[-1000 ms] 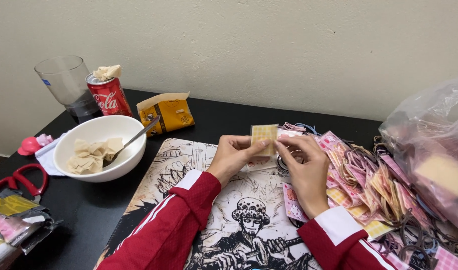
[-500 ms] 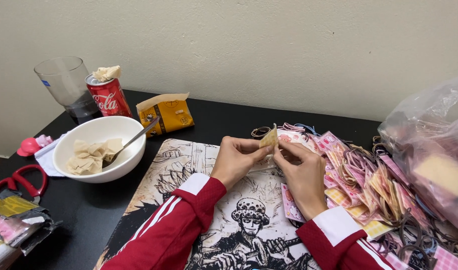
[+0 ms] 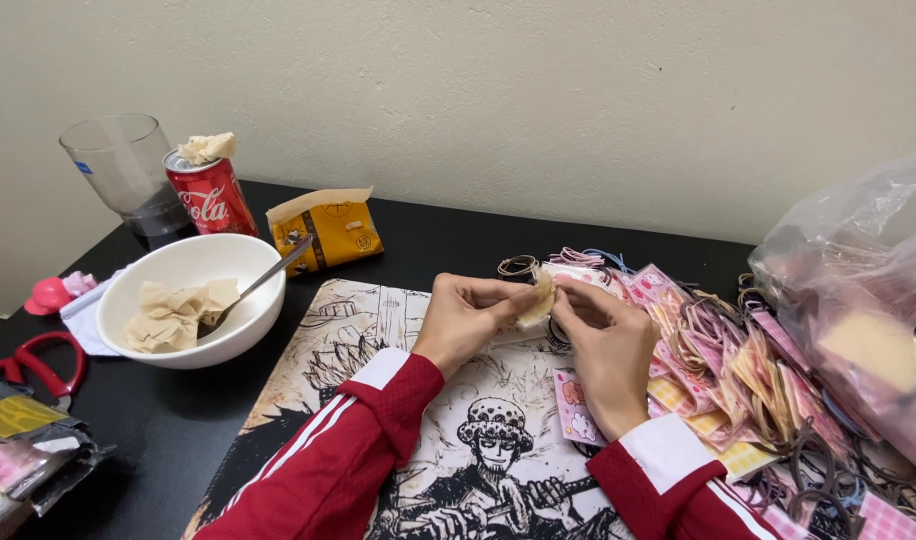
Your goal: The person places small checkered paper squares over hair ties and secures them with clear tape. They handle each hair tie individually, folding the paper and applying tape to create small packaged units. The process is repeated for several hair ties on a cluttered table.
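My left hand (image 3: 466, 318) and my right hand (image 3: 606, 348) meet over a printed mat (image 3: 328, 370) and together pinch a small beige paper piece (image 3: 538, 298), now crumpled between the fingertips. Both arms wear red sleeves with white stripes and cuffs. Right of my right hand lies a heap of pink and yellow small packets with hair ties (image 3: 738, 370).
A white bowl (image 3: 190, 300) with crumpled paper and a spoon stands at the left. Behind it are a red can (image 3: 214, 195), a glass (image 3: 123, 170) and a yellow packet (image 3: 328, 232). Red scissors (image 3: 28, 360) lie far left. A clear plastic bag (image 3: 858, 310) sits at the right.
The beige paper was held flat and upright between both hands; it has since been lowered and squeezed into a crumpled wad between the fingertips.
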